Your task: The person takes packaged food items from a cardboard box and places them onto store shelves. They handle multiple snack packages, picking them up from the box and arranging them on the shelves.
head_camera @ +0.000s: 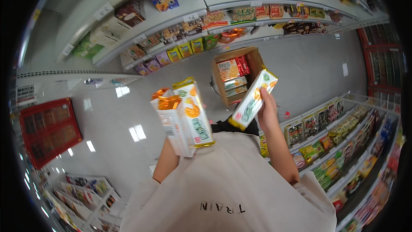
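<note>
My right hand (268, 112) grips a long white snack packet (254, 101) with yellow ends and orange pictures. It is tilted over the near right edge of an open cardboard box (219, 83). Inside the box lie red-and-white packets (229, 70) and white-and-green packets (235, 85). On the left, my left forearm (165, 162) runs up behind a bunch of packets, which hides the hand holding them. Among these are a white packet with yellow ends (194, 112) and white packets with orange ends (172, 124), held close to my shirt.
Ahead, stocked shelves (225, 4) carry boxed and bagged snacks. More shelves (325, 148) with packets stand close on my right. A red-framed case (51, 132) is on the left beyond the grey tiled floor (106, 119). Another red-framed unit (383, 58) stands far right.
</note>
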{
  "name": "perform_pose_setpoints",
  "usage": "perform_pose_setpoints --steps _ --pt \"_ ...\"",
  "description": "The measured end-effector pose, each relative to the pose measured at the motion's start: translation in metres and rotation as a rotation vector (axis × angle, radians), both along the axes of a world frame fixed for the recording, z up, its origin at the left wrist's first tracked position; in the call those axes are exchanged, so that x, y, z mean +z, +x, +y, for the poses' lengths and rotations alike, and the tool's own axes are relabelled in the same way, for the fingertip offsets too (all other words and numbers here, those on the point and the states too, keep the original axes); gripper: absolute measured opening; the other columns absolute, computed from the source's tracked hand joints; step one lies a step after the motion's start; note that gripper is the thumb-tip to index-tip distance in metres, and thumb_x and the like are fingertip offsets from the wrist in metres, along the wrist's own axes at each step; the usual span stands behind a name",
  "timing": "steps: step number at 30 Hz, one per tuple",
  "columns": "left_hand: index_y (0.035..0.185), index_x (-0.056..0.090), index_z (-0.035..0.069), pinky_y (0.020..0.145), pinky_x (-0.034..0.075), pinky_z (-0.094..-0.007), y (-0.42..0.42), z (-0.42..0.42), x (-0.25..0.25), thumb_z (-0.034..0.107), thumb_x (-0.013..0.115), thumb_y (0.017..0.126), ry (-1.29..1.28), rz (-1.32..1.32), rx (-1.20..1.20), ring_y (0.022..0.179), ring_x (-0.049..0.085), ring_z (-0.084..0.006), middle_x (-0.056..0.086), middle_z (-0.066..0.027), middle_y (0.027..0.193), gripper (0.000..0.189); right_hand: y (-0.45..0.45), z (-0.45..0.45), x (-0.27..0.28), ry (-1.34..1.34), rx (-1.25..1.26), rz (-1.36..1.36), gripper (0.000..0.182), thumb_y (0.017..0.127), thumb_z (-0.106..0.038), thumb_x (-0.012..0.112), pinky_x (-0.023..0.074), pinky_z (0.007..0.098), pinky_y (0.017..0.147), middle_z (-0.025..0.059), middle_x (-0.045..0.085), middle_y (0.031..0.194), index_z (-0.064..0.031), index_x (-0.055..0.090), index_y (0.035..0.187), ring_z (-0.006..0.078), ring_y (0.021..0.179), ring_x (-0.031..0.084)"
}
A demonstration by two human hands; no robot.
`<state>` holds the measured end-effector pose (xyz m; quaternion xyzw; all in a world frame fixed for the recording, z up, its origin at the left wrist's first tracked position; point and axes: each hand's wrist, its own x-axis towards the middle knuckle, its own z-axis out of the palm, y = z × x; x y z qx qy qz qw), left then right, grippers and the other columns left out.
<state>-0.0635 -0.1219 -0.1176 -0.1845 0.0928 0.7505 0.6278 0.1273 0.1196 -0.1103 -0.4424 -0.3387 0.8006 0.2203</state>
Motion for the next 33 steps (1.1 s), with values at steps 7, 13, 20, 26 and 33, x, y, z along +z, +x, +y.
perform_pose_setpoints --steps 7,13,20,26,33 --pt "0.16 0.03 0.013 0.094 0.048 -0.0764 0.052 0.07 0.024 0.066 0.051 0.097 0.126 0.005 0.323 0.123 0.053 -0.0614 0.049 -0.0241 0.149 0.085 -0.007 0.07 -0.233 0.045 -0.111 -0.652 0.06 0.096 -0.025 0.07 0.0495 0.0408 0.1 0.0209 0.063 0.125 0.0062 0.041 0.138 0.0283 0.115 0.064" --pt "0.159 0.031 0.012 0.095 0.048 -0.0742 0.05 0.08 -0.003 0.063 0.054 0.096 -0.015 -0.027 0.265 0.122 0.054 -0.0591 0.05 -0.0235 0.148 0.084 -0.048 0.068 -0.281 -0.039 0.125 -1.254 0.083 0.093 -0.025 0.067 0.0505 0.0476 0.103 0.0327 0.061 0.13 -0.0001 0.015 0.153 0.0441 0.119 0.063" --pt "0.157 0.033 0.01 0.096 0.049 -0.0717 0.035 0.059 -0.014 0.059 0.057 0.094 -0.17 -0.073 0.133 0.122 0.056 -0.0564 0.051 -0.0229 0.146 0.084 -0.047 0.078 -0.319 0.125 0.671 -1.425 0.086 0.092 -0.038 0.069 0.0541 0.0471 0.1 0.0284 0.06 0.133 -0.0098 0.018 0.155 0.043 0.119 0.065" --pt "0.156 0.034 0.009 0.096 0.05 -0.0695 0.03 0.041 -0.018 0.056 0.06 0.093 -0.245 -0.099 0.087 0.121 0.057 -0.0541 0.052 -0.0223 0.145 0.083 -0.043 0.101 -0.333 0.226 1.221 -1.58 0.094 0.083 -0.066 0.073 0.0531 0.0428 0.1 0.0226 0.048 0.145 -0.0068 0.041 0.149 0.0334 0.128 0.059" --pt "0.155 0.036 0.008 0.097 0.05 -0.067 0.036 0.036 -0.022 0.052 0.063 0.091 -0.293 -0.1 0.079 0.121 0.058 -0.0514 0.054 -0.0217 0.144 0.083 -0.027 0.061 -0.375 1.066 1.449 -1.526 0.04 0.098 -0.031 0.057 0.0496 0.0385 0.096 0.0122 0.066 0.124 -0.0022 0.067 0.125 0.027 0.111 0.064"
